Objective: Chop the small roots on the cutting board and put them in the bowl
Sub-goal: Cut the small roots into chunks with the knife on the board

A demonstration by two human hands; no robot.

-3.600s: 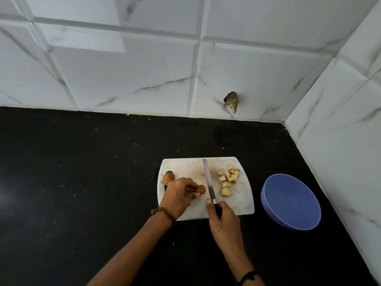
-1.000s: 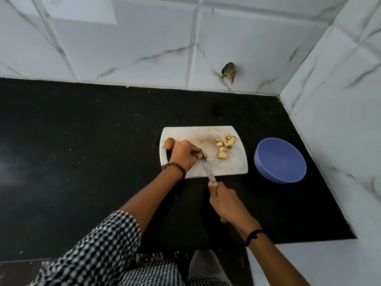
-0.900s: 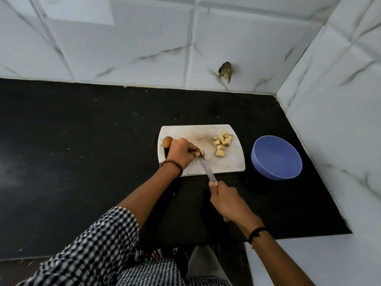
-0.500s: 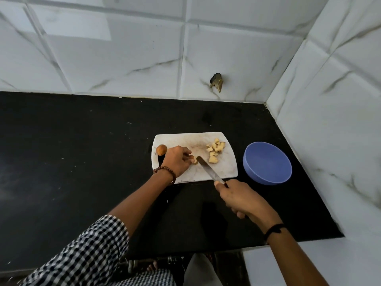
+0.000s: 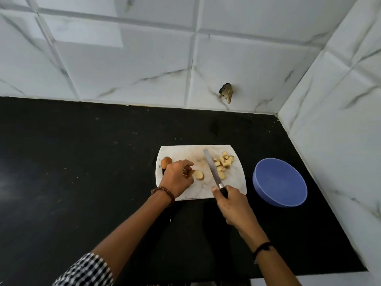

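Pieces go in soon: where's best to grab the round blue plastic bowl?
Take the round blue plastic bowl by its left rim, thumb inside, from the white cutting board side: it stands open upward; the tiled wall crowds its right.

A kitchen corner, most likely in a home.
We look down on a black bench (image 5: 82, 172) set into a corner, with white marble-look wall tiles (image 5: 127, 73) rising behind it and to our right, one of them broken by a rough hole (image 5: 226, 92). On the bench we find a stained white cutting board (image 5: 185, 152) carrying pale chopped pieces (image 5: 222, 164) and a whole brown root (image 5: 166, 161), with a blue bowl (image 5: 280, 180) just beside it. The right hand (image 5: 235, 207) grips a knife (image 5: 211, 168) over the board, and the left hand (image 5: 177, 176) holds a half-cut root (image 5: 199, 174) down on it.
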